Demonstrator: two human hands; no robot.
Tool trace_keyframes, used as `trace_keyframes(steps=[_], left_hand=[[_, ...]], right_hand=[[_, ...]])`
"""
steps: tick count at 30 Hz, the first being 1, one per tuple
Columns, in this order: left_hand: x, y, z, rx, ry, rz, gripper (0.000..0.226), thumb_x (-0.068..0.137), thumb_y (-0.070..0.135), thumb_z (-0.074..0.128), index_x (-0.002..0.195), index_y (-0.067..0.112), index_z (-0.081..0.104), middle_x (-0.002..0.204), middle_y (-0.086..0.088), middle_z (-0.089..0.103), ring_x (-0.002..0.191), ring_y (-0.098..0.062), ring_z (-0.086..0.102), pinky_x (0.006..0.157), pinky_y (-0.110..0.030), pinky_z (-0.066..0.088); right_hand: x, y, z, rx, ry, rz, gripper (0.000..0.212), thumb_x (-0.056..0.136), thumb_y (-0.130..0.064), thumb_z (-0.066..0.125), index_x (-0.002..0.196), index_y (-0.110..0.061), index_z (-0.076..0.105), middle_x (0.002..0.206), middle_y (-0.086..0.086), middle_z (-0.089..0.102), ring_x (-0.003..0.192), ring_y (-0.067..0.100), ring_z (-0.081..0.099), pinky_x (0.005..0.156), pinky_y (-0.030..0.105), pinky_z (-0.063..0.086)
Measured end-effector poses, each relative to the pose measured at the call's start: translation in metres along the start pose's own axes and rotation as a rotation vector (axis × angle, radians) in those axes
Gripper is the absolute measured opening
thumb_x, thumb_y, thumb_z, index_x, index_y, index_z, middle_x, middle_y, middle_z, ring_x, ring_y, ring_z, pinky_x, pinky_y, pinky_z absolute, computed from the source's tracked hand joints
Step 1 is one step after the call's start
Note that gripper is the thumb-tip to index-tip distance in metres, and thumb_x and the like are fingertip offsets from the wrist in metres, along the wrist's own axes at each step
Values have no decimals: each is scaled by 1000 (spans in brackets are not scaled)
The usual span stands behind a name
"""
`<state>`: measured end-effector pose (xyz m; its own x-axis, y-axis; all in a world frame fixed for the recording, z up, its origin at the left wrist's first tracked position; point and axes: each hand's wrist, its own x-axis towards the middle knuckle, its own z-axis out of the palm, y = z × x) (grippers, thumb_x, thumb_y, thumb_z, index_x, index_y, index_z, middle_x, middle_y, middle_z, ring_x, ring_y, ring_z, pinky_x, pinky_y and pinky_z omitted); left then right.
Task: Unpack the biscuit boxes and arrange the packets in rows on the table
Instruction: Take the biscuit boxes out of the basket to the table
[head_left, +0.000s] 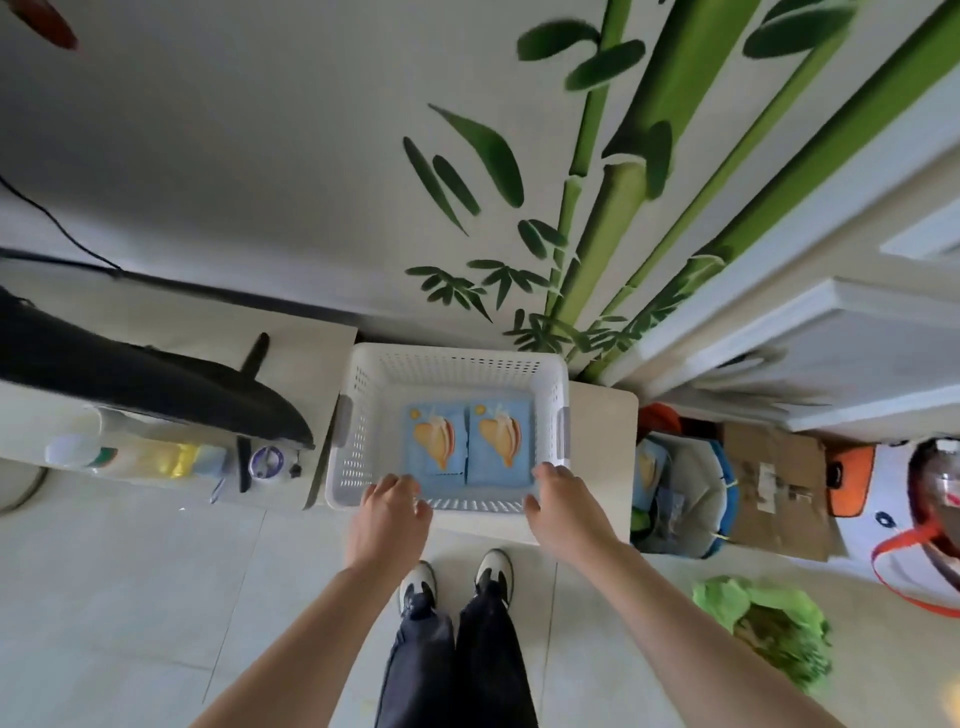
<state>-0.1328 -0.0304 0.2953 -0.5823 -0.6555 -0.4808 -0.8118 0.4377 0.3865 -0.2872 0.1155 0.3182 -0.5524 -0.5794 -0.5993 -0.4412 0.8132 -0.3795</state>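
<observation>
A white perforated basket (452, 364) stands on a small beige table (602, 421) against the wall. Two blue biscuit boxes lie flat side by side on its floor, the left box (434, 447) and the right box (501, 444), each printed with an orange shell shape. My left hand (392, 506) rests at the basket's near rim, fingers curled over the edge. My right hand (558, 499) is at the near right corner of the rim, fingers spread. Neither hand holds a box.
A low shelf (291, 332) to the left carries a black object (130, 384), bottles and small items. Right of the table stand a bin (680, 493) with blue packaging, flattened cardboard (774, 488) and a bag (924, 525). Green leafy vegetables (763, 629) lie on the tiled floor.
</observation>
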Motion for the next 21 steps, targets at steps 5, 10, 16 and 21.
trace_keyframes(steps=[5, 10, 16, 21], left_hand=[[53, -10, 38, 23, -44, -98, 31, 95, 21, 49, 124, 15, 57, 126, -3, 56, 115, -22, 50, 83, -34, 48], [106, -22, 77, -28, -102, -255, 49, 93, 25, 52, 139, 16, 38, 140, -10, 43, 124, -29, 45, 95, -42, 45], [161, -34, 122, -272, -162, -540, 86, 85, 31, 66, 146, 4, 13, 146, -21, 26, 134, -39, 30, 108, -48, 34], [196, -35, 151, -257, -95, -609, 121, 75, 50, 75, 152, 15, -11, 158, -12, 11, 141, -37, 20, 113, -47, 24]], right_hand=[[56, 17, 27, 37, -31, 44, 35, 98, -23, 47, 130, -7, 45, 123, 10, 54, 109, 24, 54, 91, 36, 49], [109, 26, 59, 164, 23, 120, 40, 97, -27, 52, 131, -6, 45, 125, 10, 55, 110, 25, 55, 88, 33, 46], [157, 41, 102, 277, 19, 244, 46, 96, -34, 54, 128, -3, 43, 113, 13, 53, 84, 16, 48, 60, 19, 35], [194, 49, 125, 332, -1, 342, 63, 95, -38, 56, 137, 1, 30, 129, 19, 49, 108, 29, 55, 78, 31, 43]])
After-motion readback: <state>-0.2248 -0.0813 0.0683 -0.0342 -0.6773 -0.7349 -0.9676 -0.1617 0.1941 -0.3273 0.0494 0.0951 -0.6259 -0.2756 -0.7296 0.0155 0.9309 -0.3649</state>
